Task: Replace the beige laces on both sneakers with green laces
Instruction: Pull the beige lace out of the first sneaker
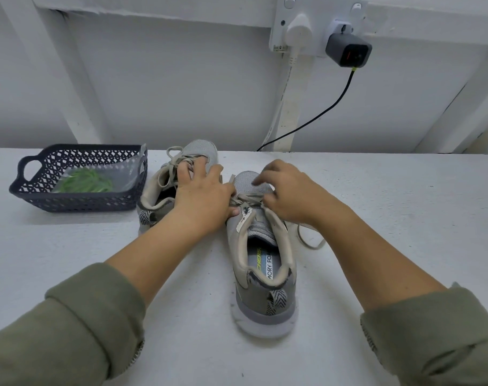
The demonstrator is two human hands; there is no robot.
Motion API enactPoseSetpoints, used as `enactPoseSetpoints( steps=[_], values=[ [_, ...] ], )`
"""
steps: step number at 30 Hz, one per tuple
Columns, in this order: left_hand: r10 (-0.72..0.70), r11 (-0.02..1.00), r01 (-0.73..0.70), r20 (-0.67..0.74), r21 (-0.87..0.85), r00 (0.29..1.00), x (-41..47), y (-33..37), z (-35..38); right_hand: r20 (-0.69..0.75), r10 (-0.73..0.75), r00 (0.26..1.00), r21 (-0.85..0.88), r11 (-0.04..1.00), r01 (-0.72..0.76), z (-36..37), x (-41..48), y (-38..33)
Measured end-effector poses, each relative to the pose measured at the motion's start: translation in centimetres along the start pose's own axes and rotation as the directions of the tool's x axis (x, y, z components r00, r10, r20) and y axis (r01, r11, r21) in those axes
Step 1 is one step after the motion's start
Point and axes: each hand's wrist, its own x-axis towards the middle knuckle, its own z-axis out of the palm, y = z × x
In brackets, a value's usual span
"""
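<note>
Just below the right hand (287, 196), the grey mesh sneaker (265, 305) has a blue-grey insole (266, 270) reading "MORY FOA" and, fainter, "CHERS".

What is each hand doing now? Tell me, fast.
Left hand: open, fingers spread over the far sneaker.
Right hand: pinching the beige lace on the near sneaker.

Olive-green left sleeve (56, 330) and right sleeve (438, 338), thick fabric, rolled into bulky cuffs; forearms bare to left hand (202, 199) and right hand (288, 197).
</note>
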Motion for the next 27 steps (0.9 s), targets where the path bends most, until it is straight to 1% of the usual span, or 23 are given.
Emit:
enactPoseSetpoints(
  steps=[3, 5, 6, 9, 10, 13, 14, 15, 17, 19, 20, 21, 22, 23, 24, 25, 26, 27],
  values=[
    [-0.001, 1.000, 0.001, -0.017, 0.009, 1.000, 0.0, -0.1, 0.0, 0.057, -0.053, 0.997, -0.093, 0.994, 0.058, 0.2, 0.7, 0.6],
    [-0.001, 1.000, 0.001, -0.020, 0.005, 1.000, 0.0, -0.1, 0.1, 0.062, -0.044, 0.997, -0.087, 0.995, 0.050, 0.5, 0.9, 0.9],
    [-0.003, 1.000, 0.003, -0.020, 0.004, 1.000, -0.1, -0.1, 0.1, 0.050, -0.022, 0.999, -0.089, 0.996, 0.026, 0.7, 0.9, 1.2],
    [-0.008, 1.000, 0.008, -0.021, 0.012, 1.000, -0.1, -0.2, 0.1, -0.002, 0.081, 0.997, -0.191, 0.978, -0.080, 1.1, 0.6, 2.7],
    [-0.009, 1.000, 0.009, -0.020, 0.015, 1.000, -0.1, -0.2, 0.1, -0.009, 0.094, 0.996, -0.176, 0.980, -0.094, 1.1, 0.5, 3.0],
    [-0.010, 1.000, 0.010, -0.013, 0.026, 1.000, 0.0, 0.0, 0.0, 0.016, 0.035, 0.999, 0.045, 0.998, -0.036, 0.3, 0.0, 2.3],
    [-0.010, 1.000, 0.011, -0.013, 0.027, 1.000, -0.1, 0.0, 0.0, 0.044, 0.009, 0.999, 0.070, 0.997, -0.013, 0.0, 0.0, 1.8],
    [-0.010, 1.000, 0.011, -0.015, 0.026, 1.000, -0.1, 0.0, 0.0, 0.073, -0.010, 0.997, 0.055, 0.998, 0.006, 0.0, 0.0, 1.4],
    [-0.009, 1.000, 0.009, -0.019, 0.020, 1.000, -0.1, 0.0, 0.1, 0.081, -0.020, 0.996, -0.006, 1.000, 0.021, 0.2, 0.1, 1.1],
    [-0.007, 1.000, 0.008, -0.022, 0.021, 1.000, -0.1, -0.1, 0.2, 0.039, -0.006, 0.999, -0.070, 0.998, 0.009, 0.3, 0.1, 1.0],
    [-0.006, 1.000, 0.007, -0.023, 0.023, 1.000, -0.1, -0.1, 0.2, 0.007, 0.026, 1.000, -0.146, 0.989, -0.025, 0.3, 0.0, 1.1],
    [-0.007, 1.000, 0.007, -0.022, 0.023, 1.000, -0.1, -0.2, 0.3, -0.031, 0.080, 0.996, -0.259, 0.962, -0.085, 0.3, -0.1, 1.2],
    [-0.008, 1.000, 0.008, -0.023, 0.019, 1.000, -0.1, -0.2, 0.3, -0.056, 0.170, 0.984, -0.387, 0.905, -0.179, 0.2, -0.2, 1.4],
    [-0.009, 1.000, 0.009, -0.025, 0.015, 1.000, -0.1, -0.2, 0.4, -0.062, 0.280, 0.958, -0.488, 0.829, -0.274, 0.1, -0.4, 1.5],
    [-0.009, 1.000, 0.010, -0.026, 0.015, 1.000, -0.1, -0.2, 0.4, -0.055, 0.371, 0.927, -0.537, 0.771, -0.341, 0.0, -0.5, 1.5],
    [-0.009, 1.000, 0.009, -0.028, 0.020, 1.000, -0.1, -0.1, 0.4, -0.047, 0.407, 0.912, -0.544, 0.756, -0.365, 0.0, -0.6, 1.4],
    [-0.008, 1.000, 0.009, -0.030, 0.027, 1.000, -0.1, -0.1, 0.5, -0.048, 0.371, 0.927, -0.519, 0.784, -0.340, 0.0, -0.5, 1.4],
    [-0.007, 1.000, 0.008, -0.031, 0.029, 0.999, -0.1, -0.1, 0.5, -0.050, 0.280, 0.959, -0.456, 0.848, -0.271, 0.1, -0.4, 1.3]
  ],
)
